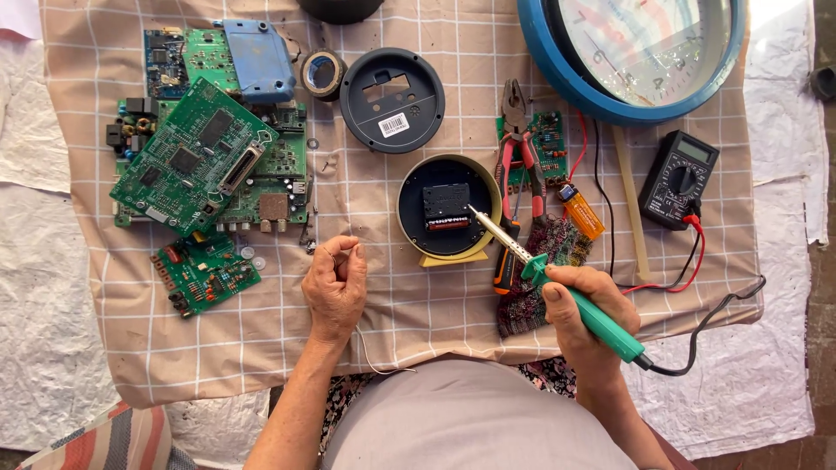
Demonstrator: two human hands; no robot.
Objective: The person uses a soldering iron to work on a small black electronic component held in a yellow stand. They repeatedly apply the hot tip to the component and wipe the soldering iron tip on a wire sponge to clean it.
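1. Here, the right hand (585, 306) is gripping a green-handled soldering iron (557, 283), fingers wrapped around the handle, with its black cord trailing off toward the right.
2. The iron's metal tip is pointing up and left and is reaching the black mechanism block (446, 207) that is sitting in the back of a small round clock (448, 209) with a yellow rim; whether the tip is actually touching the block cannot be told.
3. The left hand (336, 280) is resting on the checked cloth (418, 296) just left of the small clock, its fingers curled in and pinched together. A thin wire is trailing from beneath the wrist toward the person's body, though whether the fingertips are pinching it cannot be told.
4. Red-handled pliers (520, 148) are lying just right of the small clock, partly over a small green circuit board (549, 144).
5. A black multimeter (677, 178) is sitting further right, its red lead curling beside it.
6. A pile of green circuit boards (200, 161) is lying at the left of the cloth, well apart from both hands.
7. A dark round back cover (392, 100) and a roll of tape (323, 74) are lying above the small clock, and a large blue-rimmed wall clock (636, 57) is sitting at the top right.
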